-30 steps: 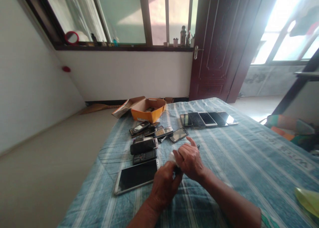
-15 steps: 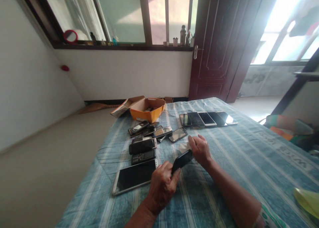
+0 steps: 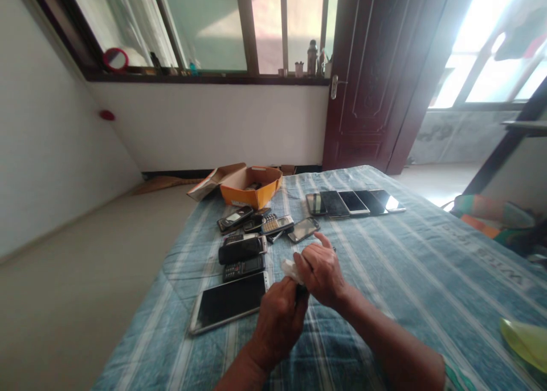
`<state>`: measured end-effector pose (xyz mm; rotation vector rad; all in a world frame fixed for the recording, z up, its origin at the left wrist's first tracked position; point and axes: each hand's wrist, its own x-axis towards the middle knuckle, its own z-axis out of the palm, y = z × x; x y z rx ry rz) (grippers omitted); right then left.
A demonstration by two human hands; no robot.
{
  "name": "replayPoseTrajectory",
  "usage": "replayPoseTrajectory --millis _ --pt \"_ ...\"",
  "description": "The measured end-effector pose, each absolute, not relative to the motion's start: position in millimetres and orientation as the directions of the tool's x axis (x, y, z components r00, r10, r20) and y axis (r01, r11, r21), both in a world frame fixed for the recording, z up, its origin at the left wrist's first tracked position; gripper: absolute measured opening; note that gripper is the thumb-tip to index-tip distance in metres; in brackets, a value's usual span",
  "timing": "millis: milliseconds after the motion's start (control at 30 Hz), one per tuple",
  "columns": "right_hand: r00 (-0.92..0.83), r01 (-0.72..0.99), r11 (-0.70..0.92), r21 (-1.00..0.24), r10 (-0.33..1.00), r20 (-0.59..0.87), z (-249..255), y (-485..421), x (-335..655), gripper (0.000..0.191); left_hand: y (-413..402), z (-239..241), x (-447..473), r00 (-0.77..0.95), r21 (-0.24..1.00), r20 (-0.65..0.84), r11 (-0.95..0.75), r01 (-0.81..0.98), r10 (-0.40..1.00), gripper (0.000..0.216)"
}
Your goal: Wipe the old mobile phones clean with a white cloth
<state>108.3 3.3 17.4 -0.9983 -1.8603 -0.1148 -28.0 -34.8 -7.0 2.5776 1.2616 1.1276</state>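
My left hand (image 3: 280,317) is closed around a dark mobile phone (image 3: 301,291), which is mostly hidden by my hands. Over the phone lies my right hand (image 3: 321,271), pressing a crumpled white tissue (image 3: 292,270) at its near left end; one finger sticks out. Just left of my left hand lies a white-edged tablet (image 3: 231,302), its screen dark. Beyond the tablet are a black keypad phone (image 3: 244,268) and a black phone (image 3: 241,249) with a pale end. A grey-screened phone (image 3: 303,229) rests past my right hand.
Several old phones (image 3: 277,224) lie in a loose pile before an open orange box (image 3: 250,197) with things inside. At the far right, several smartphones (image 3: 354,202) form a row. A blue striped cloth (image 3: 405,265) covers the surface. Something yellow-green (image 3: 523,342) sits at the right edge.
My right hand has moved left and nearer along the phone with the tissue, from its far end to the end by my left hand. The phone is now mostly covered.
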Motion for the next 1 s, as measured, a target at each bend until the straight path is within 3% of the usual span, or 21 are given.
replayPoseTrajectory --millis 267,400,567,700,1000 --pt "0.038 0.675 0.495 -0.548 0.718 0.695 -2 32 136 0.043 -33 3 -31 0.345 0.363 0.587 -0.619 0.696 0.733 0.026" --pt "0.051 0.581 0.513 -0.632 0.753 0.657 10 22 127 0.042 -32 10 -30 0.342 0.322 0.641 -0.645 0.693 0.687 0.024" --pt "-0.027 0.463 0.612 -0.641 0.732 0.680 36 -2 110 0.041 -34 15 -28 0.392 0.288 0.659 -0.697 0.656 0.641 0.019" --pt "-0.069 0.473 0.643 -0.603 0.709 0.702 42 -9 108 0.038 -38 21 -25 0.423 0.286 0.659 -0.727 0.624 0.622 0.016" --pt "0.051 0.472 0.508 -0.721 0.800 0.597 17 18 123 0.046 -37 27 -25 0.403 0.297 0.612 -0.670 0.680 0.680 0.017"
